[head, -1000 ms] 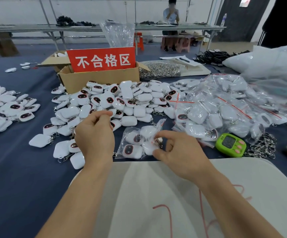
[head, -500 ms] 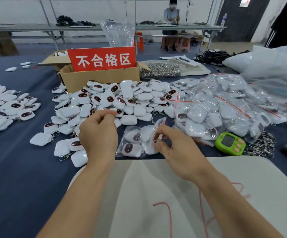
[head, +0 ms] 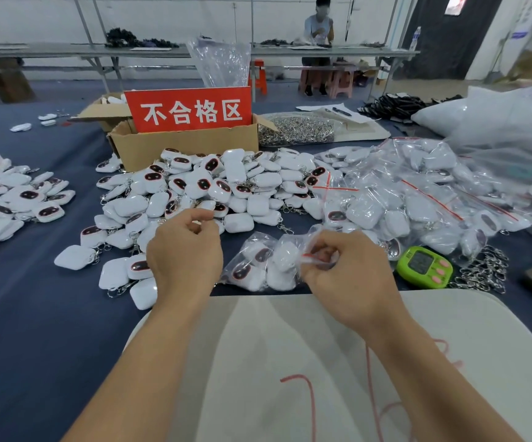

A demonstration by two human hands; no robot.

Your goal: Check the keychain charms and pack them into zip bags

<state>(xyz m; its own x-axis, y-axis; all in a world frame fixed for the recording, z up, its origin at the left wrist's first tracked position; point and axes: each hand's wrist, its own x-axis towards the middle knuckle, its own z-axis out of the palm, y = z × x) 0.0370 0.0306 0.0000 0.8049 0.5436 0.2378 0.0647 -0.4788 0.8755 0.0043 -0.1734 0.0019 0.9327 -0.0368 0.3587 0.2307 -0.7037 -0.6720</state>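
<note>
- a white cloth (head: 322, 362) with red marks covers the near edge of the blue table (head: 35, 314); both forearms reach out over it.
- the left hand (head: 185, 253) hangs over the near edge of the charm pile, fingers curled and thumb meeting forefinger; i cannot tell whether it holds anything.
- the right hand (head: 350, 272) pinches the red-striped mouth of a zip bag (head: 258, 263), which lies on the table between the hands with several white charms inside.
- a green timer (head: 424, 266) sits just right of that hand, with loose metal clasps (head: 484, 272) beside it.
- the pile of loose keychain charms (head: 226, 186), white with dark oval faces, spreads behind the hands; a second pile (head: 9, 199) lies well apart at the left.
- filled bags (head: 417, 199) are heaped at the right.
- a cardboard box (head: 185, 145) with a red sign (head: 191, 110) stands behind the charms, a clear bag of metal rings (head: 296, 129) beside it.
- a person (head: 319, 27) sits at a far table.
</note>
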